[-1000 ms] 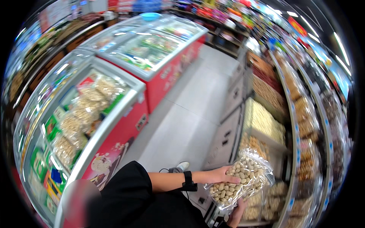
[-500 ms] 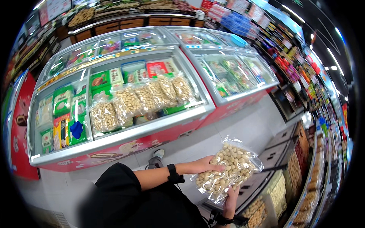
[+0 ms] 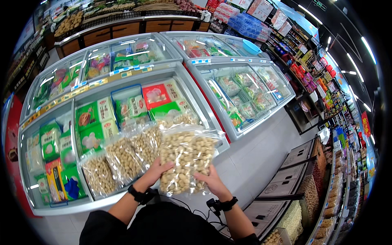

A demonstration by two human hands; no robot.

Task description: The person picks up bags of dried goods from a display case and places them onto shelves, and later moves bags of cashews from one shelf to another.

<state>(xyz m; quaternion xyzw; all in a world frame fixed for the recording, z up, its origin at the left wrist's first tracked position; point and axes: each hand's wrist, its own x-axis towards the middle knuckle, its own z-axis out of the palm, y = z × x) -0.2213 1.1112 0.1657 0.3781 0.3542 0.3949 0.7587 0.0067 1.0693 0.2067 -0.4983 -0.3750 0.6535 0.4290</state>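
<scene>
A clear zip-top plastic bag of beige nuts (image 3: 183, 157), which look like peanuts in their shells, stands upright between my hands at the front edge of the chest freezer (image 3: 94, 202). My left hand (image 3: 155, 173) grips its lower left side, thumb in front. On the lower right side, my right hand (image 3: 212, 183) pinches it the same way; the fingers behind the bag are hidden. Several similar bags of nuts (image 3: 124, 160) lie in a row along the freezer's front, left of the held one and partly behind it.
Green and red frozen food packs (image 3: 89, 118) fill the freezer. A second freezer (image 3: 245, 92) with a blue bowl (image 3: 251, 47) adjoins on the right. Bulk bins of dry goods (image 3: 292, 220) and packed shelves (image 3: 339, 179) line my right side. Produce crates (image 3: 122, 30) stand behind.
The bag has moved left from over the floor to the freezer's front edge and is turned upright. My view has swung right. Both hands keep their hold, now at its two sides.
</scene>
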